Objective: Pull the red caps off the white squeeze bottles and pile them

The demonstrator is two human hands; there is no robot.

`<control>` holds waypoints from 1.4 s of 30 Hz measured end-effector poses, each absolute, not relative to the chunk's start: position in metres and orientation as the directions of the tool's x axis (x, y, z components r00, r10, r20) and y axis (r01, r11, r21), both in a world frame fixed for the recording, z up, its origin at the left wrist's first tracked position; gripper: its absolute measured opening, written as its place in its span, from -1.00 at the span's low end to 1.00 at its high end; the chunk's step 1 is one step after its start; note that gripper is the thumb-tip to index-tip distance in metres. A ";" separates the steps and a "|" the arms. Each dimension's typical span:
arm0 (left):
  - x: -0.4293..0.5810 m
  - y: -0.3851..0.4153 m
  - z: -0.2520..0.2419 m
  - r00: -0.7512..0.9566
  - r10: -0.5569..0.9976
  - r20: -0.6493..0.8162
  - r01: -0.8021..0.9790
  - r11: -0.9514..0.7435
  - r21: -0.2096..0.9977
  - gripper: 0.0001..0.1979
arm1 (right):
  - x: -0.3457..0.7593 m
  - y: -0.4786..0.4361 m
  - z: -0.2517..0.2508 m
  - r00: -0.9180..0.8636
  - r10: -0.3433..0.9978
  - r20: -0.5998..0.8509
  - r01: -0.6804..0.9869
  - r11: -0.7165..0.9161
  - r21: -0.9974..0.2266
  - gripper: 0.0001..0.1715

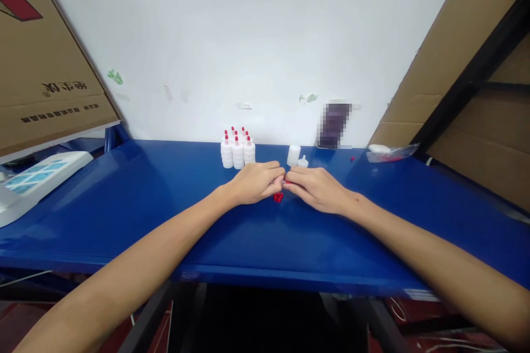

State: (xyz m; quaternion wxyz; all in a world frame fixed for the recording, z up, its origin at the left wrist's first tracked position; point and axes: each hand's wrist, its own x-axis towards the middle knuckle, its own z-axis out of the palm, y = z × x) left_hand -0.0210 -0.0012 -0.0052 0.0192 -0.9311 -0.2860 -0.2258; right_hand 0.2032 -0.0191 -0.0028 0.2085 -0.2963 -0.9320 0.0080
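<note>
My left hand point(257, 181) and my right hand point(318, 190) meet fingertip to fingertip over the middle of the blue table. A small red cap point(289, 182) shows between the right thumb and fingers. The left fingers are closed in a pinch, and whatever they hold is mostly hidden. Just below the hands lies a tight cluster of small red caps point(278, 197). Behind them stand a white bottle point(293, 155) without a nozzle and a white pointed nozzle top point(303, 161). Several white bottles point(238, 155) with red tips stand upright in a group beyond my left hand.
A loose red cap point(353, 159) and a clear plastic bag point(393, 153) with red pieces lie at the back right. A dark pixelated panel point(333, 124) leans on the wall. At the left sits a white device point(49, 176). Cardboard point(53, 55) flanks the table.
</note>
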 end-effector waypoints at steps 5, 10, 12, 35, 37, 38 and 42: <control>-0.020 0.002 -0.004 0.762 0.480 0.434 0.533 -0.846 0.000 -0.73 | 0.199 -0.021 -0.005 -0.705 0.619 0.347 0.522 0.784 -0.337 -0.50; -0.018 0.005 -0.002 0.769 0.421 0.482 0.525 -0.845 -0.099 -0.69 | 0.195 -0.023 -0.002 -0.650 0.674 0.351 0.471 0.720 -0.509 -0.49; -0.020 0.006 -0.002 0.776 0.396 0.491 0.513 -0.849 -0.127 -0.69 | 0.195 -0.025 -0.001 -0.656 0.677 0.334 0.454 0.707 -0.543 -0.48; -0.042 0.023 0.001 0.702 0.555 0.447 0.571 -0.813 0.113 -0.63 | 0.201 -0.019 -0.005 -0.738 0.665 0.112 0.636 0.742 -0.215 -0.86; -0.041 0.024 0.000 0.719 0.563 0.408 0.571 -0.813 0.117 -0.63 | 0.202 -0.019 -0.003 -0.731 0.675 0.097 0.646 0.731 -0.221 -0.86; -0.041 0.024 0.000 0.726 0.570 0.386 0.570 -0.812 0.126 -0.62 | 0.202 -0.019 -0.002 -0.729 0.678 0.091 0.648 0.727 -0.227 -0.87; -0.041 0.024 -0.004 0.738 0.602 0.305 0.573 -0.798 0.188 -0.63 | 0.205 -0.020 0.000 -0.732 0.677 0.079 0.640 0.723 -0.262 -0.90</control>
